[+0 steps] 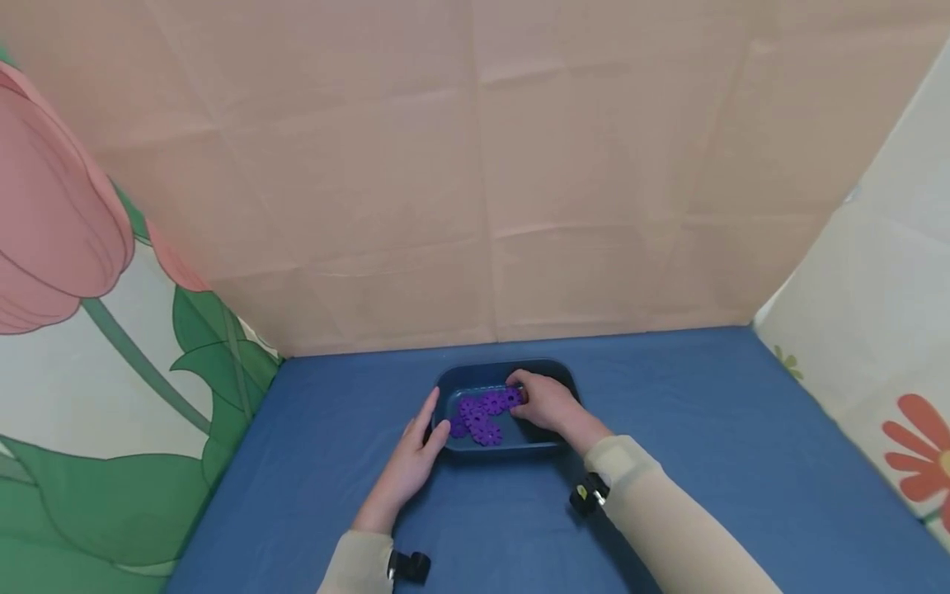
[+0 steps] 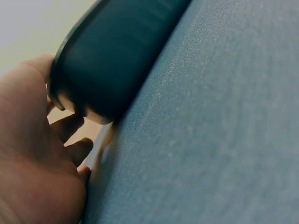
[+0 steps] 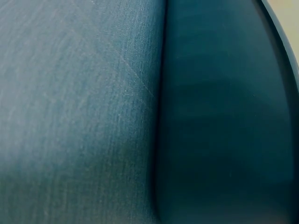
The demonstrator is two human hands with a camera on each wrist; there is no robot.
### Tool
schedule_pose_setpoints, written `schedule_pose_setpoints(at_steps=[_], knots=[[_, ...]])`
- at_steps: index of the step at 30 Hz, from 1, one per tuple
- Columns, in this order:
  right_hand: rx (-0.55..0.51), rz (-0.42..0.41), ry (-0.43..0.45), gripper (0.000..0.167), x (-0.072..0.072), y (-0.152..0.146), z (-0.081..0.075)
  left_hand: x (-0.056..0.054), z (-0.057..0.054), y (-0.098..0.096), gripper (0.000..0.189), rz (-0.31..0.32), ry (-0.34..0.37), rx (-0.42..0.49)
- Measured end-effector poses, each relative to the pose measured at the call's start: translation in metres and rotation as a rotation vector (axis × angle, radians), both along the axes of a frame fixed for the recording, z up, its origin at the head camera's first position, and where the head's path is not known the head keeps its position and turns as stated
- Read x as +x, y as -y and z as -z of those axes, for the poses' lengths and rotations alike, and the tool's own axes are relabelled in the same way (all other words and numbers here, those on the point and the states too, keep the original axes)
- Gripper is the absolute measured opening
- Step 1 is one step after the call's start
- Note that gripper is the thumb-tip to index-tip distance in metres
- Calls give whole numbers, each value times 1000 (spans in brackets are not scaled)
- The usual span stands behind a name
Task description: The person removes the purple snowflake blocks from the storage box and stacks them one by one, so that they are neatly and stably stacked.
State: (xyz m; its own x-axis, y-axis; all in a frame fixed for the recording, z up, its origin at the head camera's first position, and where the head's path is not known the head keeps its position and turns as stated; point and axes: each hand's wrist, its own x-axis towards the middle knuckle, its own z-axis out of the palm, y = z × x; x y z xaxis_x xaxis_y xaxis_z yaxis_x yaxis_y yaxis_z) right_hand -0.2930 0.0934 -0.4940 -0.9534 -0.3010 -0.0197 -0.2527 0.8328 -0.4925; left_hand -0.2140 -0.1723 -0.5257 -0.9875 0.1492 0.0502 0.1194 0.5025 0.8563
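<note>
Nearest are two forearms in cream sleeves, each with a small black wrist camera, reaching forward over a blue-covered counter. The left hand angles up to the near left corner of a dark blue bin; its thumb lies over the rim and its fingers are along the outside of the left wall, so the hand holds that end. The left wrist view shows its fingers bent against the bin's outer side. The right hand comes in over the right side of the bin and dips inside, fingers curled, index finger and thumb pinching the rightmost of the purple pieces.

The bin stands on the counter, and these notched, flower-like discs lie in its left and middle parts, bunched and overlapping in a bent row; whether they are joined, I cannot tell. They sit between the two hands, just beside the left thumb and at the right fingertips.

Beyond the counter rises a creased beige sheet.
</note>
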Motion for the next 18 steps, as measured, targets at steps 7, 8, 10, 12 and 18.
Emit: schedule_pose_setpoints(at_steps=[7, 8, 10, 12, 18], knots=[[23, 5, -3, 41, 1, -1, -4, -1, -2, 0, 67, -3, 16, 0], [27, 8, -5, 41, 1, -1, -4, -1, -2, -1, 67, -2, 21, 0], [32, 19, -10, 42, 2, -2, -6, -2, -3, -1, 68, 1, 31, -1], [29, 33, -18, 42, 3, -3, -8, -3, -4, -2, 68, 3, 39, -2], [-4, 62, -62, 40, 8, -5, -13, -4, -4, -1, 67, -1, 45, 9]])
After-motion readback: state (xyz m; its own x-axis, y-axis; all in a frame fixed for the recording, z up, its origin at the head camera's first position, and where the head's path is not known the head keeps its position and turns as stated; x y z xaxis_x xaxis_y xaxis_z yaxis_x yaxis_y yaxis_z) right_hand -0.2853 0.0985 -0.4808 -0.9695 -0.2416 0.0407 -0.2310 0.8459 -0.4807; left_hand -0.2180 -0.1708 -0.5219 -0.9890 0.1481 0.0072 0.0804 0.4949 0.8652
